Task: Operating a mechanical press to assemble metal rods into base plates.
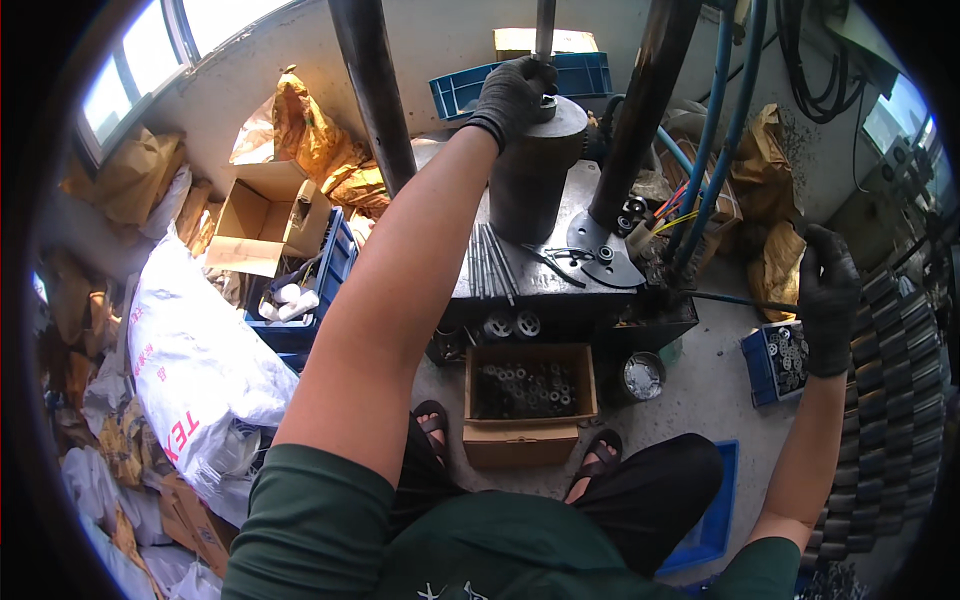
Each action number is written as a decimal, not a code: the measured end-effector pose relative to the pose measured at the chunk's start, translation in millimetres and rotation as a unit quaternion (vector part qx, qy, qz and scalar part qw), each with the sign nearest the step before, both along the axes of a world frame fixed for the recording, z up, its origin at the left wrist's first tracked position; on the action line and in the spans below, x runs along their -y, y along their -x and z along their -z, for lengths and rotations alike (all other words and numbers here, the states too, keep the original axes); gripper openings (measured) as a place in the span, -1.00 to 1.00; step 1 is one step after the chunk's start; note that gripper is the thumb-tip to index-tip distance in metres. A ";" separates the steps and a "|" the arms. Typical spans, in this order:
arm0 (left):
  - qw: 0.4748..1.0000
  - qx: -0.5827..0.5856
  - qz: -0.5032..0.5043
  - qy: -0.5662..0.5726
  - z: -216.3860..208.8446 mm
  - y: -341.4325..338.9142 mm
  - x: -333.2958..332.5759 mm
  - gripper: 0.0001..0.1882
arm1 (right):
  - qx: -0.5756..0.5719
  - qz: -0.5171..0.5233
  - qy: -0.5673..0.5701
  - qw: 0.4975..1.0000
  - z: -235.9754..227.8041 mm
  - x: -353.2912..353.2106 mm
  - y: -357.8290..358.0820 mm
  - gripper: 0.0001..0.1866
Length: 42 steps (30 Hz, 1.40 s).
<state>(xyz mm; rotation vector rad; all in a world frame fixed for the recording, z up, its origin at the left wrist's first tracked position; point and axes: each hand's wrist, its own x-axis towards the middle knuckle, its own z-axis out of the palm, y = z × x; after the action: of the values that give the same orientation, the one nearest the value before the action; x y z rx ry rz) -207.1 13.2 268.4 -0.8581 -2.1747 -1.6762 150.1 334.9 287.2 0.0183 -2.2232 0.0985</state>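
My left hand (515,95), in a dark grey glove, reaches to the top of a thick metal cylinder (530,190). Its fingers are closed beside the lower end of a vertical steel rod (545,30); what they pinch is hidden. Under the fingertips a small dark ring (545,108) sits on the cylinder's top. Off to the right, my gloved right hand (828,300) is closed at the end of a thin dark lever (745,299). On the metal bench (465,283) in front of the cylinder lie several thin rods (490,262) and small bearings (605,254).
Two dark columns (370,80) (645,110) flank the cylinder. A cardboard box of small metal parts (530,440) stands between my feet. A tin (642,378) and blue bin (762,370) stand rightward, near stacked metal pieces (890,400). Sacks (190,350) crowd the left.
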 end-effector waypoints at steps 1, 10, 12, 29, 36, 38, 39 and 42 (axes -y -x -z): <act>1.000 0.002 0.006 -0.005 0.0 1.0 -6.7 -0.76 | -0.015 0.020 -0.015 1.000 -10.4 -20.1 13.0 -0.74; 0.991 -0.113 -0.061 0.035 9.0 4.5 -5.0 -0.73 | 0.172 0.053 0.148 0.972 -12.2 -7.3 -13.0 -0.51; 0.995 -0.072 -0.056 0.044 4.1 -0.6 -7.6 -0.75 | 0.246 0.025 0.119 0.962 26.2 -14.5 -62.7 -0.52; 0.990 -0.088 -0.089 0.060 5.8 3.2 -7.0 -0.69 | 0.381 0.005 0.197 0.903 68.5 45.0 -131.9 -0.74; 0.999 -0.024 -0.036 0.019 0.8 5.5 -6.5 -0.58 | 0.455 -0.009 0.156 0.877 73.9 47.0 -146.8 -0.72; 1.000 0.010 0.003 -0.010 -1.7 4.7 -4.9 -0.52 | 0.488 -0.008 0.135 0.862 78.6 47.5 -150.3 -0.73; 0.998 0.042 0.041 -0.039 -1.1 5.6 -2.4 -0.47 | 0.485 -0.002 0.146 0.862 79.9 49.5 -150.6 -0.73; 0.995 0.055 0.067 -0.058 -1.1 6.5 1.2 -0.39 | 0.474 0.001 0.147 0.868 82.0 51.5 -150.1 -0.73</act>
<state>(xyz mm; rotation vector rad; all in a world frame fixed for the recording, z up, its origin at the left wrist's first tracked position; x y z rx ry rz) -213.6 12.0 269.5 -0.9168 -2.1067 -1.9362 300.2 283.4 205.2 -0.2519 -3.1648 0.5450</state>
